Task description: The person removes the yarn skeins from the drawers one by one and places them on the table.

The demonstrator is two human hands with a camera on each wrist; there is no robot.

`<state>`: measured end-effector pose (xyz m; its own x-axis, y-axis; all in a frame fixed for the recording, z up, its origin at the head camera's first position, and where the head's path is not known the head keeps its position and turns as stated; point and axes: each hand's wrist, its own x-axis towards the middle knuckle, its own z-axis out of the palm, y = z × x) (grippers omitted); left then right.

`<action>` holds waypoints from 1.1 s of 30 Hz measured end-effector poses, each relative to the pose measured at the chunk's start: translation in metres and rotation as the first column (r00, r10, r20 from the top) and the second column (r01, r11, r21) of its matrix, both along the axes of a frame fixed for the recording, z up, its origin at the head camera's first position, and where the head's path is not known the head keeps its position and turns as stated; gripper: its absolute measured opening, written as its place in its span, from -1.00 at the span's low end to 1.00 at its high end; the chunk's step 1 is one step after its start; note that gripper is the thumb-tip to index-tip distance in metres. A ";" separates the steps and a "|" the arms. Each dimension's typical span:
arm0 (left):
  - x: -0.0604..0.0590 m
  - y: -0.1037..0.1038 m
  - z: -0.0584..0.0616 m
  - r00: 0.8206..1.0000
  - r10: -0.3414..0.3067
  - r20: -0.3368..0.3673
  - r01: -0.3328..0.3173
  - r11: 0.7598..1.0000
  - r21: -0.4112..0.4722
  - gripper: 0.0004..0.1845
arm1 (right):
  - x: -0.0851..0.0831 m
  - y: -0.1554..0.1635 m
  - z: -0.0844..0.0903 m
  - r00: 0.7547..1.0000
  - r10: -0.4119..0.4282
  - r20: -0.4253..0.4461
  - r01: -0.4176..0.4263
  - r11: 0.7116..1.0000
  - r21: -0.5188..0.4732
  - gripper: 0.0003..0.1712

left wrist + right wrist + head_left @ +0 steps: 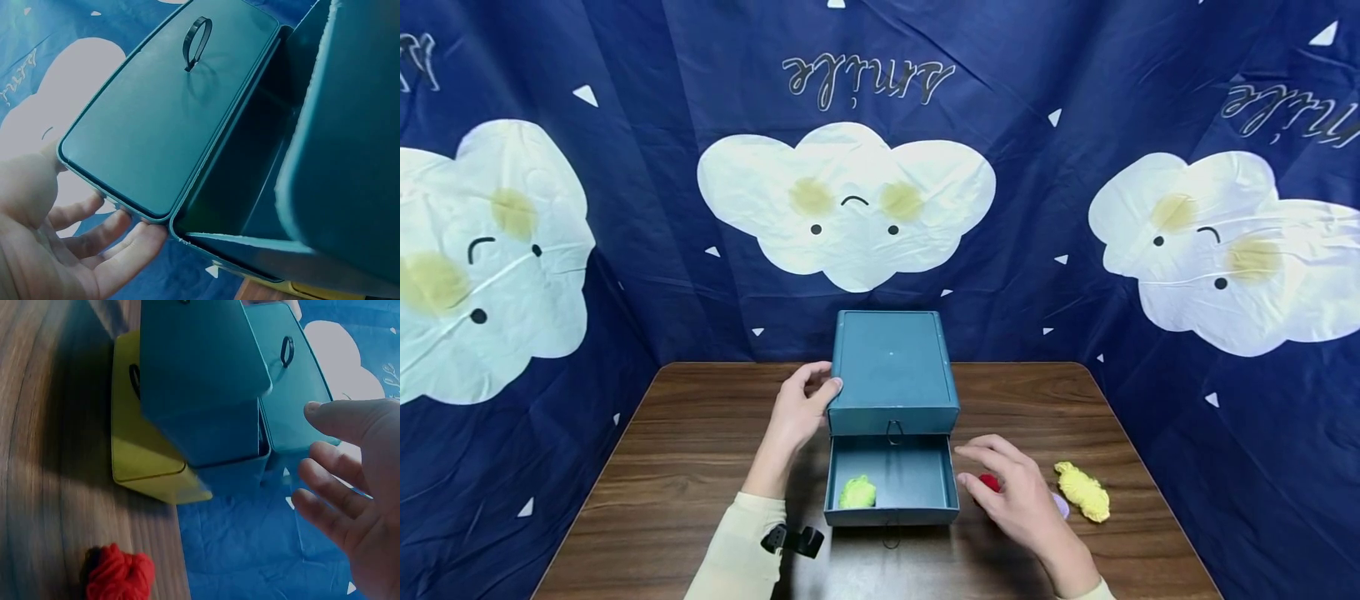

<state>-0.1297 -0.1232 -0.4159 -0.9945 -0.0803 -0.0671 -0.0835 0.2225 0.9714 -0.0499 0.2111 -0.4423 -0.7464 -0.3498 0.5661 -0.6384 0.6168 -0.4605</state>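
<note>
A drawer cabinet [891, 358] stands on the table, its teal middle drawer [910, 471] pulled out under the closed top drawer. Inside the pulled-out drawer, at the front left, lies a lime-green yarn piece [857, 492]. My left hand [801, 408] touches the cabinet's left side, thumb near the top edge and fingers spread along the wall. To the right of the drawer, my right hand [1011, 492] is held with loosely bent fingers and nothing in its grasp. Partly covered by it in the head view is a red yarn piece [122, 574].
A yellow knitted piece [1082, 492] lies on the wooden table [700, 483] to the right, beside a mostly hidden lilac piece [1061, 505]. The cabinet's yellow bottom drawer [144, 425] is closed. Black loop handles [197, 44] stick out from the drawer fronts. Blue cloth [850, 333] surrounds the table.
</note>
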 end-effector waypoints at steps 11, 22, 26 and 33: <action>0.000 -0.001 0.000 1.000 0.002 -0.008 -0.002 1.000 -0.008 -0.49 | -0.005 -0.021 0.003 0.994 0.090 0.061 -0.086 0.994 -0.067 -0.59; 0.000 0.000 -0.001 1.000 0.002 -0.019 -0.002 1.000 -0.007 -0.49 | -0.011 -0.037 -0.004 0.990 0.117 0.083 -0.116 0.993 -0.018 -0.58; 0.000 0.000 -0.001 1.000 0.001 -0.015 -0.001 1.000 0.003 -0.50 | -0.014 -0.042 -0.006 0.986 0.130 0.107 -0.130 0.992 -0.010 -0.59; 0.000 -0.001 0.000 1.000 -0.007 -0.013 0.007 1.000 0.003 -0.49 | -0.017 -0.050 -0.010 0.979 0.132 0.154 -0.141 0.989 0.050 -0.60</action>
<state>-0.1301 -0.1244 -0.4158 -0.9958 -0.0735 -0.0545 -0.0695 0.2200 0.9730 -0.0674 0.1614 -0.4522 -0.7640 -0.4845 0.4261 -0.6450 0.5582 -0.5219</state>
